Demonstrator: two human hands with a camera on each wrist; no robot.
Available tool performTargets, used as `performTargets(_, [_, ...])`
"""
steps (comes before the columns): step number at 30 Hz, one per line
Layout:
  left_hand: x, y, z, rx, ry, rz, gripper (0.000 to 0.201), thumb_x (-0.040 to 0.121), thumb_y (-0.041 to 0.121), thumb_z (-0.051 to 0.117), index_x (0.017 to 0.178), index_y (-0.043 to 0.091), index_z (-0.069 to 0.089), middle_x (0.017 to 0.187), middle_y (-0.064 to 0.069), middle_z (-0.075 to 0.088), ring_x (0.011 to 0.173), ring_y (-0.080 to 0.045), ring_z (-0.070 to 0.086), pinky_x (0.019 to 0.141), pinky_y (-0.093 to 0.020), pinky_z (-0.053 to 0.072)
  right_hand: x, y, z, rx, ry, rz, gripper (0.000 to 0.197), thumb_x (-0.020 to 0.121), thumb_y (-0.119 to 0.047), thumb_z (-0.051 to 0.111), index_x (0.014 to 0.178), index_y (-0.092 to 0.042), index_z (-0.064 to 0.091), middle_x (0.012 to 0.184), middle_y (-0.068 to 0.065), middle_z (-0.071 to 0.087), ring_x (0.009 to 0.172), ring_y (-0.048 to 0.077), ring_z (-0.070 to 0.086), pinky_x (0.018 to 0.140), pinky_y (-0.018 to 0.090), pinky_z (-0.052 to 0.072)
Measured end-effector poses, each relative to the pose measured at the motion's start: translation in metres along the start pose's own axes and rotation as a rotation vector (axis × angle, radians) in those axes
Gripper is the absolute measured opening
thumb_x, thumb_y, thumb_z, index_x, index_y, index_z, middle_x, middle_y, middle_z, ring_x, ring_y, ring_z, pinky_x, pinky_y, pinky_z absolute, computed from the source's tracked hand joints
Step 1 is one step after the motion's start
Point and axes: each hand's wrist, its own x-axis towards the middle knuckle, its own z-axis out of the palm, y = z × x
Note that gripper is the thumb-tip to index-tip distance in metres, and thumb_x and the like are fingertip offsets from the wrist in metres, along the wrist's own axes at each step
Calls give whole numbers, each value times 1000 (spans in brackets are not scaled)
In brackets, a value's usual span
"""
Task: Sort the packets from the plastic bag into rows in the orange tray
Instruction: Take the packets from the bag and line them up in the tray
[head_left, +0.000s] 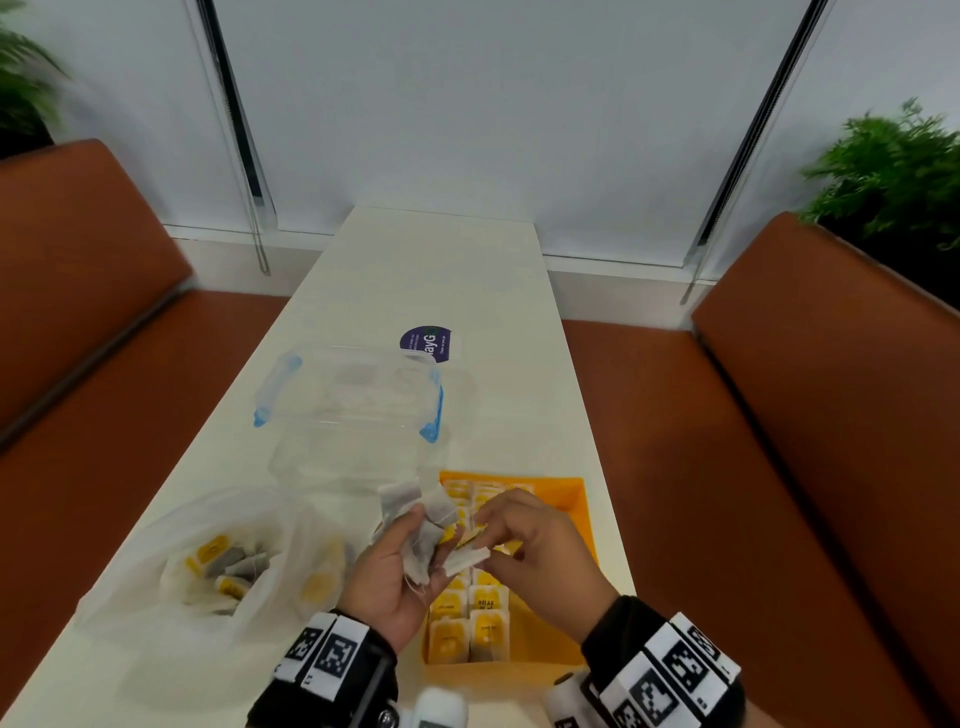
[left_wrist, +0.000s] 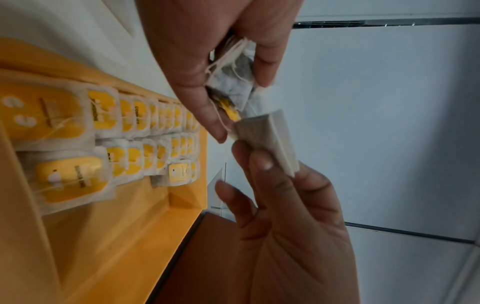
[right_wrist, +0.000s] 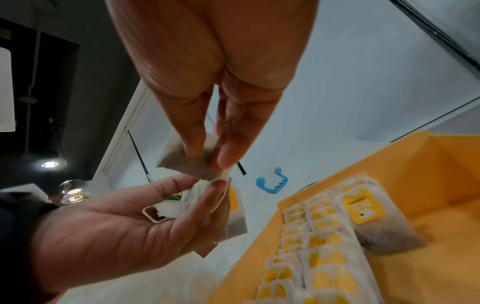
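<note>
Above the orange tray's (head_left: 574, 501) left edge, my left hand (head_left: 415, 540) grips a bunch of grey tea-bag packets (head_left: 413, 514) with strings and yellow tags. My right hand (head_left: 483, 535) pinches one packet (head_left: 467, 560) beside that bunch. In the left wrist view the left hand (left_wrist: 241, 107) holds the bunch (left_wrist: 233, 82) while the right hand (left_wrist: 254, 158) pinches the single packet (left_wrist: 265, 135). The right wrist view shows the right hand (right_wrist: 210, 156) pinching the packet (right_wrist: 179, 158) above the left hand (right_wrist: 200, 189). Two rows of yellow-labelled packets (head_left: 483, 608) lie in the tray. The plastic bag (head_left: 223, 561) at the left holds several more.
A clear plastic container (head_left: 353, 410) with blue clips stands behind the bag and tray. A purple round sticker (head_left: 426, 343) lies further back on the white table (head_left: 441, 270). Orange benches flank the table. The tray's right part (right_wrist: 441, 236) is bare.
</note>
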Motion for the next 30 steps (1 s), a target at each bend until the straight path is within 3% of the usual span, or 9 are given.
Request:
performTargets(5, [4, -4, -4, 21, -21, 90, 55, 72, 12, 62, 127, 11, 51, 86, -11, 67, 68, -19, 67, 59, -32, 56, -11, 13, 4, 38, -32, 26, 28, 68, 2, 53, 74, -20, 69, 100, -19, 58, 99, -6, 58, 75, 11, 51])
performTargets(9, [1, -5, 0, 98, -93, 156, 39, 75, 5, 59, 113, 10, 56, 72, -8, 70, 58, -16, 67, 51, -29, 56, -10, 7, 4, 109, 6, 82, 21, 69, -19, 56, 71, -8, 74, 92, -14, 63, 89, -4, 61, 73, 9, 48])
performTargets(11, [-1, -5, 2, 109, -106, 163, 22, 80, 1, 56, 100, 10, 60, 76, -10, 68, 61, -16, 66, 51, -28, 56, -5, 3, 3, 84, 60, 101, 11, 73, -15, 70, 62, -16, 68, 81, -11, 61, 78, -2, 60, 66, 7, 45])
performTargets(12, [-1, -5, 3, 112, -117, 160, 22, 80, 0, 56, 99, 10, 61, 82, -12, 67, 66, -18, 66, 54, -29, 57, -2, 2, 3, 61, 83, 121, 21, 72, -11, 75, 62, -24, 62, 78, -10, 58, 73, 0, 58, 64, 9, 44])
performTargets(14, [-4, -5, 7, 130, -155, 160, 32, 75, 3, 58, 107, 9, 60, 94, -17, 65, 74, -23, 68, 59, -33, 58, 3, -2, 2, 76, 87, 227, 38, 71, -4, 77, 79, -34, 57, 82, -10, 53, 66, 3, 52, 60, 14, 44])
performTargets(17, [-5, -5, 10, 158, -182, 168, 35, 73, 4, 59, 108, 10, 60, 95, -18, 67, 76, -25, 69, 63, -36, 57, 8, -5, -2, 91, 6, 345, 59, 72, 2, 75, 113, -32, 51, 93, -9, 51, 57, 1, 46, 55, 13, 44])
performTargets(23, [-3, -4, 9, 197, -106, 191, 29, 77, 4, 65, 105, 11, 60, 93, -18, 63, 75, -25, 63, 69, -37, 56, 11, -4, -14, 65, 6, 315, 33, 75, 2, 72, 64, -26, 59, 68, -7, 60, 57, -6, 54, 59, 10, 44])
performTargets(27, [-2, -3, 10, 192, -46, 205, 19, 88, 0, 52, 96, 15, 61, 85, -12, 67, 70, -22, 66, 68, -37, 58, 8, -8, -20, 32, 142, 184, 27, 74, -5, 76, 65, -29, 66, 76, -11, 63, 76, -1, 59, 63, 10, 43])
performTargets(30, [-1, -3, 9, 179, -18, 181, 19, 89, 0, 51, 94, 15, 62, 79, -7, 71, 69, -20, 68, 66, -35, 59, 9, -12, -24, 40, 243, 35, 11, 73, -4, 78, 73, -15, 75, 78, -10, 59, 79, 1, 57, 63, 8, 41])
